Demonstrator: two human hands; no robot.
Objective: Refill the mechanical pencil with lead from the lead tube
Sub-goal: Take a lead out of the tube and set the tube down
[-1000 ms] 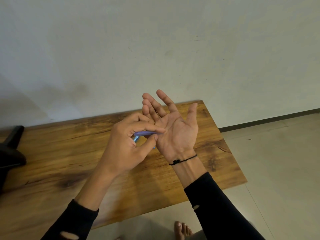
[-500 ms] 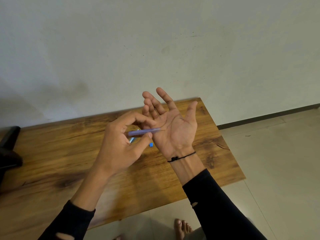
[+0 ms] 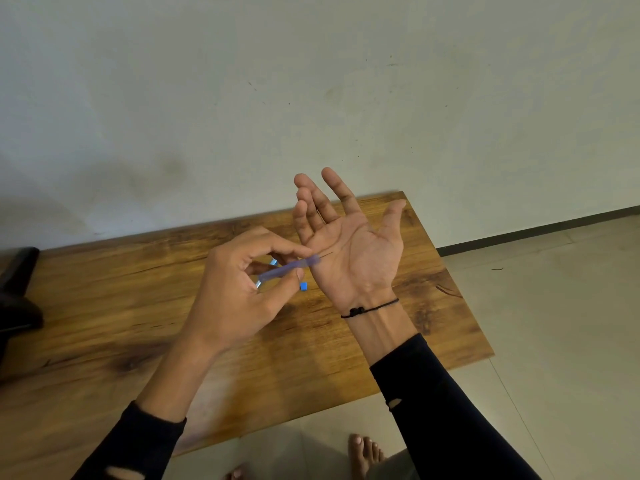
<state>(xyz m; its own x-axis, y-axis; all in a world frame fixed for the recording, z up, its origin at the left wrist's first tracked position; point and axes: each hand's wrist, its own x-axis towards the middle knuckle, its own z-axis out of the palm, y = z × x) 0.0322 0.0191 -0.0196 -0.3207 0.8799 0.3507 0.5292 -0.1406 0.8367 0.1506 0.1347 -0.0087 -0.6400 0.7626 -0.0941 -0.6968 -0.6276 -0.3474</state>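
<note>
Left fingers (image 3: 298, 252) pinched narrow on the lead tube (image 3: 289, 269), thumb beneath, forefinger on top, and the tube now tips with its mouth at the heel of the open right hand (image 3: 349, 251). A second ago it sat level and pressed against the palm; now it has drawn back toward eight o'clock, and a thin dark line shows on the palm at two o'clock from the mouth, which I take for a lead shaken out. If so, the pour has worked. What remains inside the purple tube, I cannot tell. The right fingers (image 3: 313, 202) spread wide, cupped upward, gripping nothing. Below the left hand (image 3: 239, 289), on the worktop (image 3: 104, 306), a small blue cap (image 3: 303, 286) lies loose, and silver-and-blue glints between the fingers, likely the mechanical pencil (image 3: 273, 262), mostly hidden. Next comes pinching that lead without snapping it.
</note>
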